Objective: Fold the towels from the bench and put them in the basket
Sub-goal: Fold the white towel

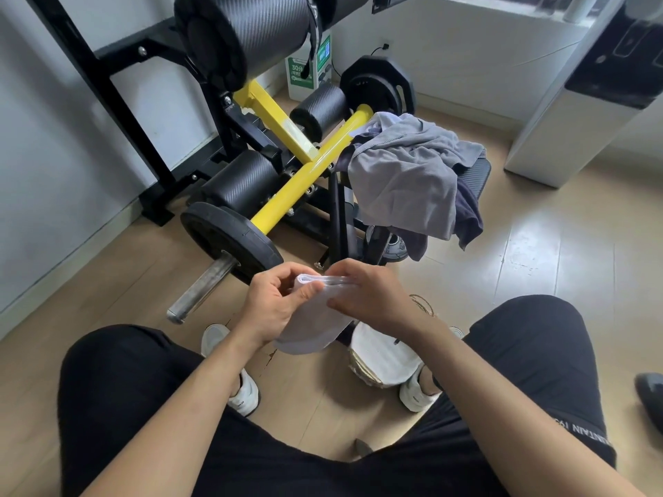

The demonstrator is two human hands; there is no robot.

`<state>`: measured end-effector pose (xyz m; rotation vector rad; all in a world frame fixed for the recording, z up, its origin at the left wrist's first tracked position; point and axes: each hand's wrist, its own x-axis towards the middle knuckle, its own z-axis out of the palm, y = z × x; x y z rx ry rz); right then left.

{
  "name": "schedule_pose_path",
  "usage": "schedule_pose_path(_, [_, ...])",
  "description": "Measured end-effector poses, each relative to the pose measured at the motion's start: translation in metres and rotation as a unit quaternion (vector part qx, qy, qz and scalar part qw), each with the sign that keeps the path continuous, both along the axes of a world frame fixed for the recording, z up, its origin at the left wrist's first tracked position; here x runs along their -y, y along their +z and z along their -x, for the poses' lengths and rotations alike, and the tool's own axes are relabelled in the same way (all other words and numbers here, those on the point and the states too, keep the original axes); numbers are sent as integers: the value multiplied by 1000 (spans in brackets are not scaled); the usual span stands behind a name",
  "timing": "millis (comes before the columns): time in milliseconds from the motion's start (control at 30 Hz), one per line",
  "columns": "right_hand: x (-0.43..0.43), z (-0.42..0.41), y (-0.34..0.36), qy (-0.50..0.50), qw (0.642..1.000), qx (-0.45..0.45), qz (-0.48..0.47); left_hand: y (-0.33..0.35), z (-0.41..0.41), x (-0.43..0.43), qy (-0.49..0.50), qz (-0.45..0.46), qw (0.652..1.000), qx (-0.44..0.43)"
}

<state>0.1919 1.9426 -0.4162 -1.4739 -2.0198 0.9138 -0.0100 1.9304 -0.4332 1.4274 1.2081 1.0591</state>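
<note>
Left hand (276, 299) and right hand (366, 295) pinch the white towel (312, 335) mid-frame; a slack thumb may undo its fold.

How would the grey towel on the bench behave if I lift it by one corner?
Probably floppy: the grey towel lies crumpled and hangs over the bench edge, so it should drape and unfold. It looks light, being thin cloth. The dark cloth partly under it may drag along.
</note>
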Motion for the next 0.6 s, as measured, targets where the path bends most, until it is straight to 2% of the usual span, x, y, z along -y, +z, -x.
schedule_pose_path(133, [-6,7,5,62,997,12,-48,0,10,-2,30,-2,999,29])
schedule_pose_path(267, [-10,0,25,74,996,-11,-55,-6,15,-5,-26,67,995,72])
schedule_pose_path(367, [-11,-11,44,50,997,-26,-54,-22,5,-4,-55,120,991,0])
schedule_pose_path(500, [-10,-32,64,-4,995,-63,-75,-57,-8,3,-109,145,978,-103])
schedule_pose_path(600, [-14,-50,72,-64,988,-95,-108,-80,-7,9,-133,165,967,-138])
